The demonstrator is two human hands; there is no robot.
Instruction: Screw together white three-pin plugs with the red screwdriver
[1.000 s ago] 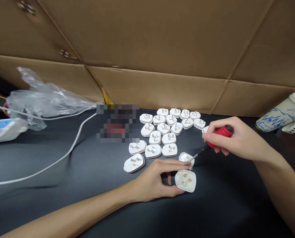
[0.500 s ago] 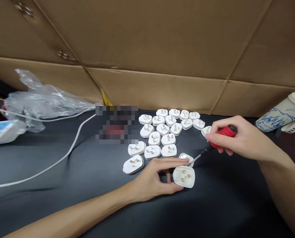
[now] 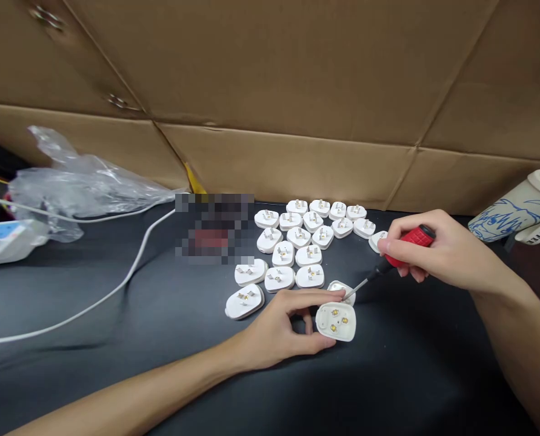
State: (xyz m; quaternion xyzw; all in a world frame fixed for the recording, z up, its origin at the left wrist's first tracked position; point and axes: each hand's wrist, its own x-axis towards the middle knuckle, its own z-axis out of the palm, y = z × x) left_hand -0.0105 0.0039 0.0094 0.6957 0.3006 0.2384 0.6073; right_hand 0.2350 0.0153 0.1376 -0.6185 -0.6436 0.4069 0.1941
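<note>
Held between the thumb and fingers of my left hand [image 3: 292,324] is an opened white plug [image 3: 337,321], its hollow inside and brass contacts facing up. Its other white half [image 3: 349,295] lies just behind, partly covered by my fingertips. My right hand [image 3: 433,251] is closed round the red handle of a screwdriver [image 3: 408,245]. The metal tip points down and left and meets the plug's rear half near my left forefinger. Several white plugs [image 3: 280,278] with metal prongs up are spread on the black table beyond my left hand.
A white cable [image 3: 137,260] curves over the table [image 3: 170,387] at left. Clear plastic wrap [image 3: 88,175] and a white device [image 3: 10,242] lie there too. A brown padded panel [image 3: 274,157] rises behind. A coffee cup [image 3: 515,209] is at far right, and a blurred patch covers something at centre left.
The plug in my left hand has tilted very slightly, its front edge rising a little. The screwdriver has shifted slightly, with its tip still at the rear half.
</note>
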